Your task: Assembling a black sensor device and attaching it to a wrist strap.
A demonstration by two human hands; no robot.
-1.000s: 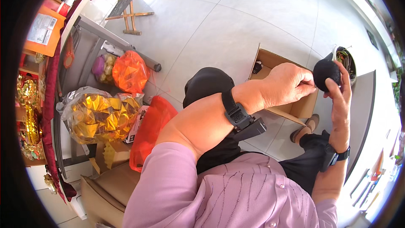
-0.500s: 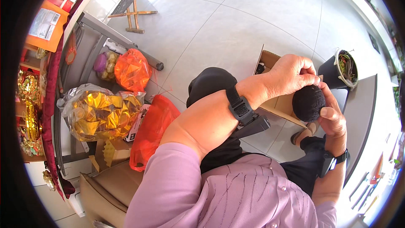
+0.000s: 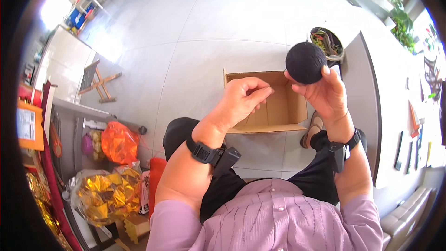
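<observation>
A round black ball (image 3: pixel 305 61) with a matte, ridged, thread-like surface rests in my right hand (image 3: pixel 328 94). The fingers and thumb grip it from below and from its right side. My left hand (image 3: pixel 245 100) is apart from the ball, to its lower left, with thumb and index finger pinched together. Whatever that pinch may hold is too small to make out. Below both hands a brown cardboard box (image 3: pixel 296 103) stands with its top uncovered on the floor; my left hand overlaps its left side.
Behind the ball stands a bin (image 3: pixel 335 56) with plant scraps. A pale panel (image 3: pixel 360 107) rises on the right. At lower left are a clear bag of gold foil pieces (image 3: pixel 109 195) and an orange-red bag (image 3: pixel 120 142). A folding stool (image 3: pixel 98 83) stands farther off.
The view has swung right. My left hand has come away from the ball and now pinches apart from it, to its left. The ball stays in my right hand, held higher.
</observation>
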